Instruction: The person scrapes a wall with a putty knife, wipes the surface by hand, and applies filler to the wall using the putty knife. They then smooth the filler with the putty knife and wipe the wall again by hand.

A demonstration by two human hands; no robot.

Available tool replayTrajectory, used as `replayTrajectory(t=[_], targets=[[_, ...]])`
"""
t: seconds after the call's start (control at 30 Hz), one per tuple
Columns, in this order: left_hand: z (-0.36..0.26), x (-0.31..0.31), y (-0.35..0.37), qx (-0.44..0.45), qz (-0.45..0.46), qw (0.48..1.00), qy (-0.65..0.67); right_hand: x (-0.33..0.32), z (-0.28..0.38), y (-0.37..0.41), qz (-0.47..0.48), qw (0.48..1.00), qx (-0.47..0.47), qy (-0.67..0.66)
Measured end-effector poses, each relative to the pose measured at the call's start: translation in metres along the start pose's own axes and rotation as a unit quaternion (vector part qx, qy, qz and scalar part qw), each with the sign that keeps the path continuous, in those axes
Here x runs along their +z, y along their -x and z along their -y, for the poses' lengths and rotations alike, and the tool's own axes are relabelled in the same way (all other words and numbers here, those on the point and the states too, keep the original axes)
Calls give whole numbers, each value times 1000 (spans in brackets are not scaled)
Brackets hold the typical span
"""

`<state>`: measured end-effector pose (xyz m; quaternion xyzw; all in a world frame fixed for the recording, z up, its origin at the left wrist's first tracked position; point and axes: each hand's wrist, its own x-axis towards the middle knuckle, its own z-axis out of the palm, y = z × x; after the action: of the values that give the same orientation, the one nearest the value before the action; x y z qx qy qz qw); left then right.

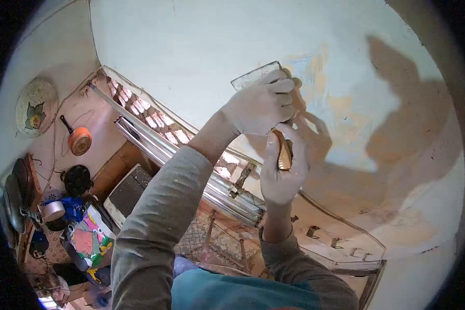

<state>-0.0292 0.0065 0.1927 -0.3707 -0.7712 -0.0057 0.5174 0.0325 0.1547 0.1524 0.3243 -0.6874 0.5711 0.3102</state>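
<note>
My left hand (pixel 266 106), coated in whitish dust, is raised against the wall with its fingers curled round a flat metal scraper blade (pixel 256 75). Pale smears cover the blade. Just below, and close to it, my right hand (pixel 284 173) grips a tool by its wooden handle (pixel 283 152). The working end of that tool is hidden behind my hands. In front of both hands is the pale wall (pixel 201 41), with patches of yellowish filler (pixel 341 106) and bluish paint to the right.
Metal pipes (pixel 227 199) run diagonally below my arms, beside a lattice opening (pixel 160 120). Along the left wall hang an orange pan (pixel 79 141) and a round woven plate (pixel 36 107). Bags and kitchenware (pixel 90 235) crowd the lower left. Small brackets (pixel 313 232) stick out at lower right.
</note>
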Motion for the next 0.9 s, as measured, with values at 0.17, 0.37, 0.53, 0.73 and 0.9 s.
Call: replayTrajectory(t=[0.17,0.37,0.53,0.73,0.9], targets=[[-7,-4,-3,-9,54,998,40,-8,3,2,5,1000,11,0],[19,-16,-16,-8,-34,999,34,5,10,-28,-7,1000,3,-16],[-2,-20,-12,-13,21,998,55,-5,14,-6,8,999,-5,-32],[-15,6,-9,-12,-8,997,77,-17,13,8,-7,999,35,-18],[1,3,-9,-3,-22,994,109,-3,4,-3,-23,1000,1,8]])
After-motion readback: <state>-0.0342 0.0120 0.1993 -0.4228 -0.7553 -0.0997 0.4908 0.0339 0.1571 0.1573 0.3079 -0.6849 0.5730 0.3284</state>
